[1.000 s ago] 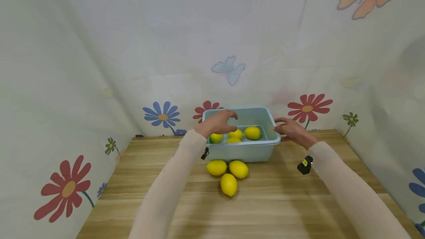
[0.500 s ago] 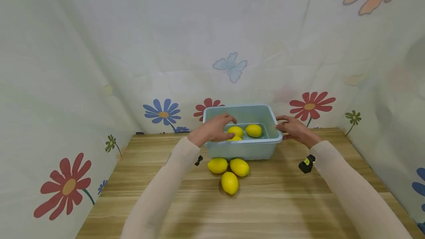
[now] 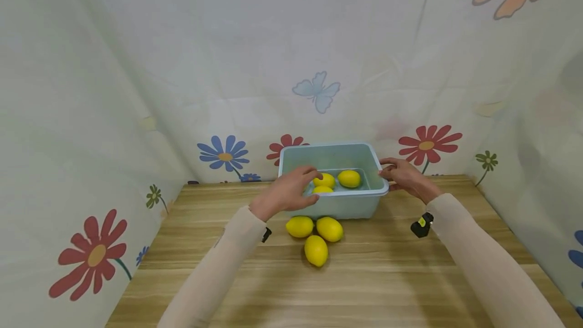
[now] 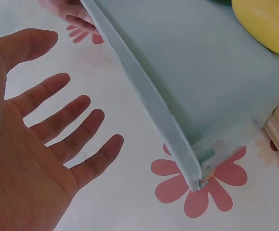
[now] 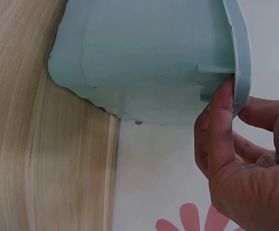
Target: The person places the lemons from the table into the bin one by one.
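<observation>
A light blue plastic bin [image 3: 337, 207] stands at the table's back edge with several yellow lemons inside, one of them [image 3: 349, 178] at its right. My left hand [image 3: 286, 192] hangs over the bin's front left part, holding nothing; in the left wrist view the same hand [image 4: 47, 115] has its fingers spread apart, beside the bin's rim [image 4: 149, 96]. At the bin's right end, my right hand [image 3: 407, 178] grips the rim. The right wrist view shows that hand [image 5: 245, 159] with fingers under the rim [image 5: 243, 53] and the thumb at its outer edge.
Three lemons lie close together on the wooden table [image 3: 387, 277] in front of the bin: one at left [image 3: 299, 227], one at right [image 3: 330, 229], one nearer [image 3: 316, 251]. A white cloth with printed flowers and butterflies [image 3: 316, 91] hangs behind and at both sides.
My left hand has drawn back from over the bin, leftward and toward me, its fingers still apart. My right hand keeps its hold on the rim. The head view has shifted slightly.
</observation>
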Available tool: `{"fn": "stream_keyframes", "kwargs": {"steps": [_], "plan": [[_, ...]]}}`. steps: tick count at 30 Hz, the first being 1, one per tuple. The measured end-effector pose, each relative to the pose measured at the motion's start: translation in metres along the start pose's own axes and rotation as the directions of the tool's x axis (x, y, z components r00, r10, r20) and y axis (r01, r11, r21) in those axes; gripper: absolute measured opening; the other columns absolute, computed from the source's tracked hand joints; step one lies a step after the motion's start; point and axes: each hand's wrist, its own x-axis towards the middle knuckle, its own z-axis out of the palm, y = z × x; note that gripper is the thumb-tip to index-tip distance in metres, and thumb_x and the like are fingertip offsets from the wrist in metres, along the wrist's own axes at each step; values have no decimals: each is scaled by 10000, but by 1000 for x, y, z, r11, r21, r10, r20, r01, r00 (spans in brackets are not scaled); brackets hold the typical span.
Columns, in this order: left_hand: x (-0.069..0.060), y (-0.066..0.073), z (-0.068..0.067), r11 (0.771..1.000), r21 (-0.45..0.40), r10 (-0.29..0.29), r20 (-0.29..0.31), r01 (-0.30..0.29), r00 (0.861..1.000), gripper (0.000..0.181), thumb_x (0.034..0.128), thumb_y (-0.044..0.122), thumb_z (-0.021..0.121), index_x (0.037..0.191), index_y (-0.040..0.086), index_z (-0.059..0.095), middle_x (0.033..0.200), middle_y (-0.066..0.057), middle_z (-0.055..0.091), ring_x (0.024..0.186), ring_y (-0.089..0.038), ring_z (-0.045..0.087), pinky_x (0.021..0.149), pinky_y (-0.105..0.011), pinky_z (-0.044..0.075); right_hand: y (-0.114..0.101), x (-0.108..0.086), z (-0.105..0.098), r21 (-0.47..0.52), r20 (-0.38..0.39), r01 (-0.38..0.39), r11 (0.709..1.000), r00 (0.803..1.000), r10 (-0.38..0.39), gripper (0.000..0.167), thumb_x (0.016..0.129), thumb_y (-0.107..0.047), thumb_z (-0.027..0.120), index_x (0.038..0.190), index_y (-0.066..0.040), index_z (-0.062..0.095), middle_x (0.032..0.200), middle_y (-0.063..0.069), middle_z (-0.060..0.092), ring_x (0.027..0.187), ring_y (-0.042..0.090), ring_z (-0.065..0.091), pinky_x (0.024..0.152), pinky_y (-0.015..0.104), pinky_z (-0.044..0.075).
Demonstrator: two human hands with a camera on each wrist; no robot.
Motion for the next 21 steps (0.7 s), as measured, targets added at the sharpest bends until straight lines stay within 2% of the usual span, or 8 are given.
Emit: {"fn": "stream_keyframes", "kwargs": {"steps": [7,14,21], "plan": [[-18,-3,3,1000,0,-2,-35,2,999,485,931,393,624,1377,230,527,1489,-4,446,1343,-204,447,1102,-381,446,0,1,0,-15,-16,3,1000,1000,-3,598,1009,-171,518,1543,-84,262,1387,254,455,1082,317,578,889,359,583],[-36,-4,18,996,56,68,-73,-64,995,492,938,385,604,1394,225,516,1471,-9,471,1297,-190,503,1005,-345,522,1,-1,2,-7,-20,-4,1000,1000,4,606,1009,-185,523,1548,-101,260,1413,251,445,1135,343,566,916,373,573],[-51,1,30,992,50,118,-74,-115,990,498,927,356,628,1391,211,519,1490,-30,459,1335,-212,477,1057,-376,487,1,-1,1,3,-17,-5,1000,1000,5,602,1013,-180,511,1549,-97,251,1433,255,435,1139,345,563,954,410,555]]}}
